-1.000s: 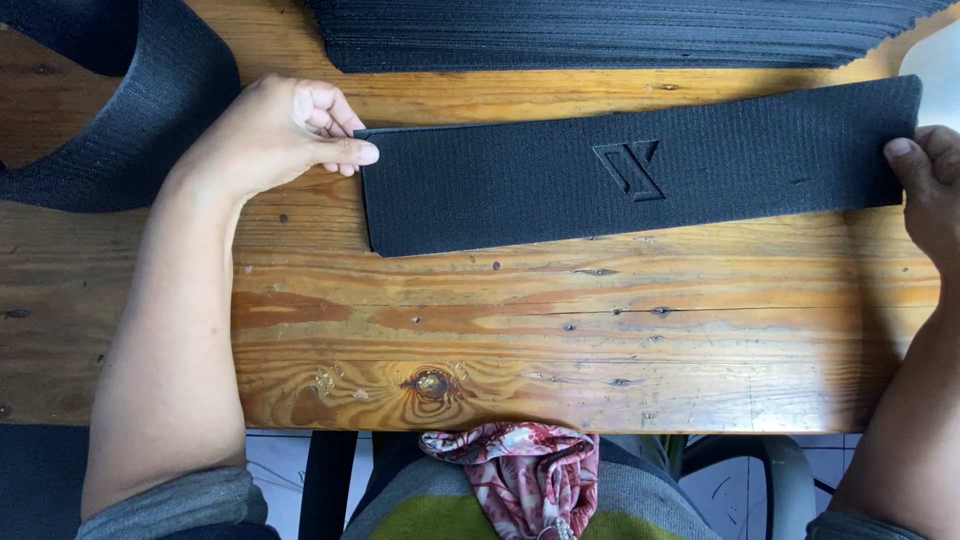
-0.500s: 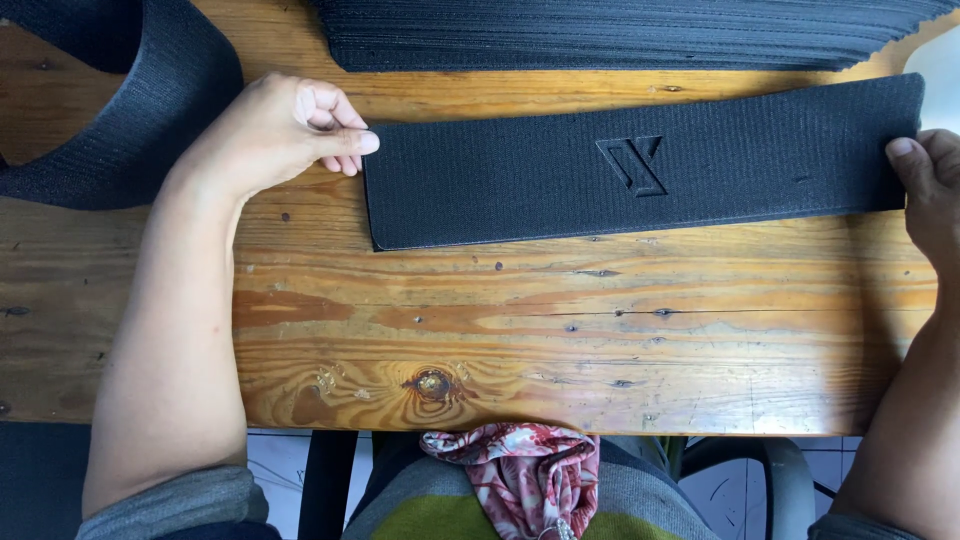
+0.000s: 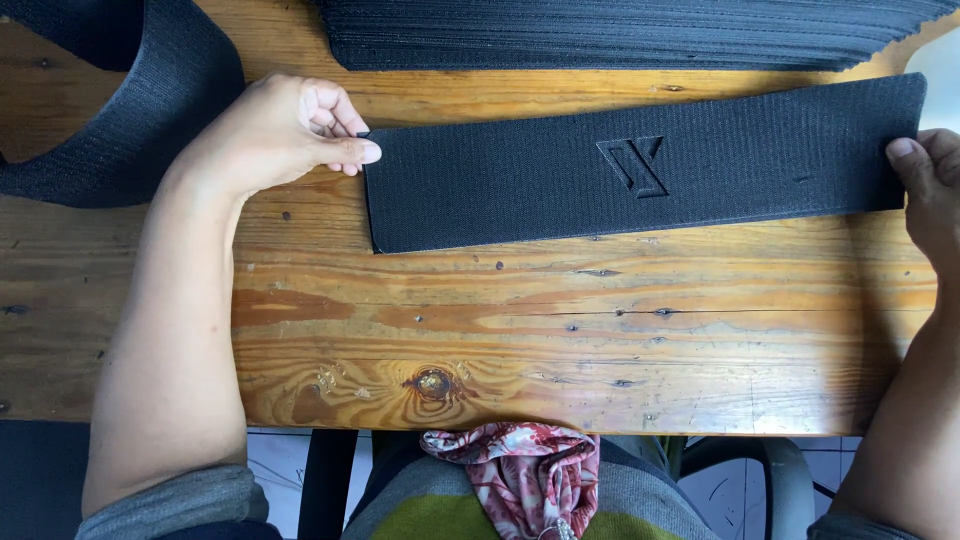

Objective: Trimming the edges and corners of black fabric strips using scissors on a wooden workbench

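Both grips pinching the black embossed strip (image 3: pixel 640 170) ends, left hand (image 3: pixel 285 135), right hand (image 3: pixel 930 190); uneven pull could skew it on the desk (image 3: pixel 560 320).

A worn wooden desk (image 3: pixel 560 330), its planks streaked orange and brown, marked with a dark knot near the front edge and scattered small nail holes, fills most of the view. A stack of black textured strips (image 3: pixel 620 30) lies along the far edge of the desk, while a wide loop of black woven band (image 3: pixel 150 110) curves across the far left corner. Below the desk's near edge, a crumpled red-and-white patterned cloth (image 3: pixel 515 470) rests on a lap clad in grey and olive fabric (image 3: pixel 440 510), with black chair legs (image 3: pixel 320 480) over a pale tiled floor (image 3: pixel 275 465).
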